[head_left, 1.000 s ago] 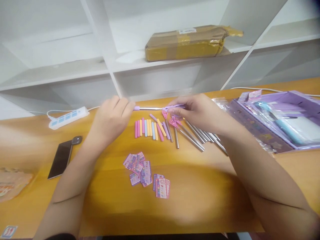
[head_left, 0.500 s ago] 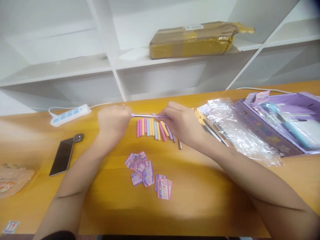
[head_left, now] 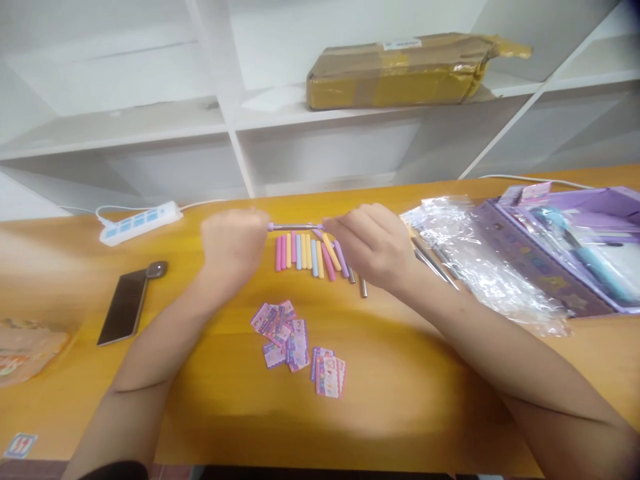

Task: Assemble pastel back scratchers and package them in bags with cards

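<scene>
A thin metal rod (head_left: 295,227) with purple ends spans the gap between my two closed hands. My left hand (head_left: 234,243) grips its left end, and my right hand (head_left: 373,243) closes round the right end. Just below the rod lies a row of pink, yellow, blue and purple sticks (head_left: 303,252). Loose metal tubes (head_left: 363,287) rest beside my right hand. Nearer to me, small printed cards (head_left: 297,343) lie in two loose groups on the wooden table (head_left: 240,413).
A purple box (head_left: 545,260) with packaged items and clear plastic bags (head_left: 480,253) are at the right. On the left are a power strip (head_left: 141,223), a phone (head_left: 123,307) and a mouse (head_left: 157,269). A taped parcel (head_left: 400,77) sits on the shelf behind.
My right hand has moved slightly right, its fingers now curled round the rod's end. More of the rod's right part shows between my hands. The view has shifted a little.
</scene>
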`<state>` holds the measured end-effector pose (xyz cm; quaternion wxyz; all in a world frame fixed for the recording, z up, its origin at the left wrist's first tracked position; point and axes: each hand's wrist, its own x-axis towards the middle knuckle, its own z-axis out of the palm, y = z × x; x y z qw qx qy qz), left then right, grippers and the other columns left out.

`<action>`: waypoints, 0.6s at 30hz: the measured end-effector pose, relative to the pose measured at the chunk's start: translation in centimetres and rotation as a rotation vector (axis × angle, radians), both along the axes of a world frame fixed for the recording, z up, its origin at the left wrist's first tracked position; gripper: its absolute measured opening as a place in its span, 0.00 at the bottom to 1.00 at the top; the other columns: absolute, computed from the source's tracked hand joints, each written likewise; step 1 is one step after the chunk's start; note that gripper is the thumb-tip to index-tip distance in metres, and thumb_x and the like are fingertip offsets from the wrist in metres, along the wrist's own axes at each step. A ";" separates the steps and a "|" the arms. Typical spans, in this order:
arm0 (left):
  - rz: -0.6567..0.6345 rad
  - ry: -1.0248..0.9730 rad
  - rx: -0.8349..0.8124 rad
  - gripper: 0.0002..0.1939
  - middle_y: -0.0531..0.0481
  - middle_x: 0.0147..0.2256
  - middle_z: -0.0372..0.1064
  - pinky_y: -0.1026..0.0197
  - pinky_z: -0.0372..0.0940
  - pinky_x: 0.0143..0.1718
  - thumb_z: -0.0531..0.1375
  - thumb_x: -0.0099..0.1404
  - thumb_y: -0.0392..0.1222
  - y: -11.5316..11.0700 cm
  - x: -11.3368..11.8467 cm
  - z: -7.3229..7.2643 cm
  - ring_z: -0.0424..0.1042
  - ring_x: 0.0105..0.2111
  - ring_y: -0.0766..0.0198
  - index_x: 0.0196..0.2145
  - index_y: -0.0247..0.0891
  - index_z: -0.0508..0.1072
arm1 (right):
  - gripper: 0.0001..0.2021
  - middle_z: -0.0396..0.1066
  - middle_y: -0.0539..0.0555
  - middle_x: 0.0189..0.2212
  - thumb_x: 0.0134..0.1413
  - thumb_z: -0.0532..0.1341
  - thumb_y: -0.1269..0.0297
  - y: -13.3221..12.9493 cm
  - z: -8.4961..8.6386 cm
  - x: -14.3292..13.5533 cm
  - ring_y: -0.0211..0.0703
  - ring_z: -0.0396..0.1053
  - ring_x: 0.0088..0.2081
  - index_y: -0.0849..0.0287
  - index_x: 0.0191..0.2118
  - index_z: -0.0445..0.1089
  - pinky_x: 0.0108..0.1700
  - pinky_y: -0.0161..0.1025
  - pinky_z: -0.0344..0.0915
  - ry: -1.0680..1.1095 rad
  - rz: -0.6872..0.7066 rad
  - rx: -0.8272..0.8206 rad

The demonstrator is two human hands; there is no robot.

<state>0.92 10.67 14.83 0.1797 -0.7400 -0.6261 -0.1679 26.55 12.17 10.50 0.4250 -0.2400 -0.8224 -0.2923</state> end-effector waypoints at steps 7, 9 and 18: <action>-0.002 0.051 0.000 0.18 0.45 0.18 0.62 0.56 0.46 0.27 0.54 0.68 0.37 -0.1 0.3 -0.3 0.61 0.21 0.59 0.20 0.40 0.70 | 0.11 0.63 0.51 0.27 0.72 0.61 0.76 -0.3 0.4 0.0 0.39 0.53 0.31 0.56 0.35 0.70 0.34 0.46 0.47 -0.037 -0.002 0.100; -0.016 0.034 0.025 0.20 0.45 0.18 0.61 0.56 0.47 0.28 0.53 0.69 0.38 -0.1 0.3 -0.5 0.61 0.21 0.59 0.20 0.39 0.71 | 0.11 0.63 0.51 0.26 0.72 0.60 0.76 -0.4 0.4 0.0 0.39 0.52 0.30 0.56 0.36 0.70 0.34 0.46 0.46 -0.034 -0.004 0.052; -0.012 -0.035 -0.004 0.21 0.45 0.18 0.60 0.55 0.49 0.29 0.53 0.70 0.38 0.0 1.0 -0.9 0.61 0.22 0.59 0.18 0.39 0.67 | 0.15 0.60 0.51 0.25 0.73 0.59 0.75 -0.6 0.2 -0.2 0.39 0.51 0.30 0.57 0.32 0.67 0.35 0.46 0.47 -0.028 -0.031 -0.004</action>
